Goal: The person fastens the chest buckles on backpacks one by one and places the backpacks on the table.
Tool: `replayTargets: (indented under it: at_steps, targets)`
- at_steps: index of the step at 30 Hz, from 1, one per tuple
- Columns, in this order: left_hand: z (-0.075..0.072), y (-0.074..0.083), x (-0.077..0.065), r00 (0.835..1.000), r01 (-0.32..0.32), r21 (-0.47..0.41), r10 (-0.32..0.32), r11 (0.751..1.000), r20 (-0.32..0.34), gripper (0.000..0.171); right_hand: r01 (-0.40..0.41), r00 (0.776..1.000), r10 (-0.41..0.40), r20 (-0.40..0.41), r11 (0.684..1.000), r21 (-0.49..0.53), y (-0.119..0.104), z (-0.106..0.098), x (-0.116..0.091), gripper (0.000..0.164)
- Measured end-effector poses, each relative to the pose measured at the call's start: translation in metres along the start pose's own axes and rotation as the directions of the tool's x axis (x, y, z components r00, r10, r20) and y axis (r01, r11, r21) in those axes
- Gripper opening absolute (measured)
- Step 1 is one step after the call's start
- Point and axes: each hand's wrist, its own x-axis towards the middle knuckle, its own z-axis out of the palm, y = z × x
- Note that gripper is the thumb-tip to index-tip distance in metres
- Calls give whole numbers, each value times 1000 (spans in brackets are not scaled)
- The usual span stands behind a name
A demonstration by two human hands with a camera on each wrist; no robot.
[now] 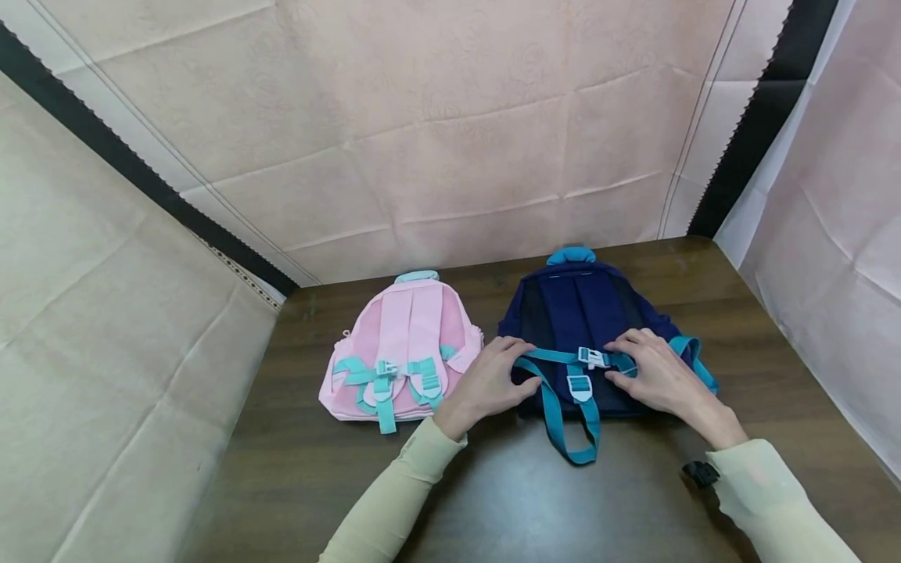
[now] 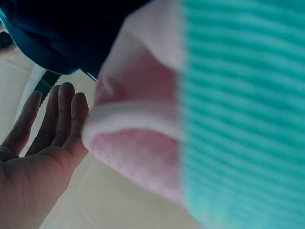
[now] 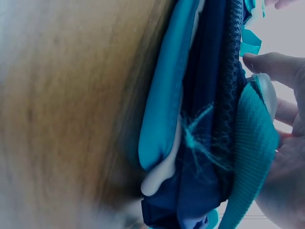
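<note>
The work in hand centres on the navy backpack, right of centre in the head view, back panel up on the table; a blue strap crosses its lower half through a white buckle — the 2 halves look joined, which suggests the step is settling or handling a fastened strap. The left hand is at the strap's left end, thumb apart from the fingers, which look fairly straight in the left wrist view; the right hand is at the other end, thumb and fingers parted with strap in the gap and no pinch showing. Any next move on the strap would call for a firm grasp on each side of the buckle; the hanging blue loop could snag.

The pink backpack sits left of the navy one, partly behind the left hand; teal webbing fills the right of the left wrist view, blurred, hiding much; the strap's right end disappears under the right hand; the buckle's latch is too small to verify.
</note>
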Motion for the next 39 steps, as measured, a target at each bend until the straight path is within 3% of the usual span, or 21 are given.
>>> replayTargets:
  at_steps: [17,39]
  targets:
    - [15,28,34,994,-42,62,36,997,99,49,13,1000,-13,11,1000,5,4,5,2,36]
    - [42,34,66,986,-103,118,86,988,141,47,10,999,-9,32,1000,-17,2,6,9,35]
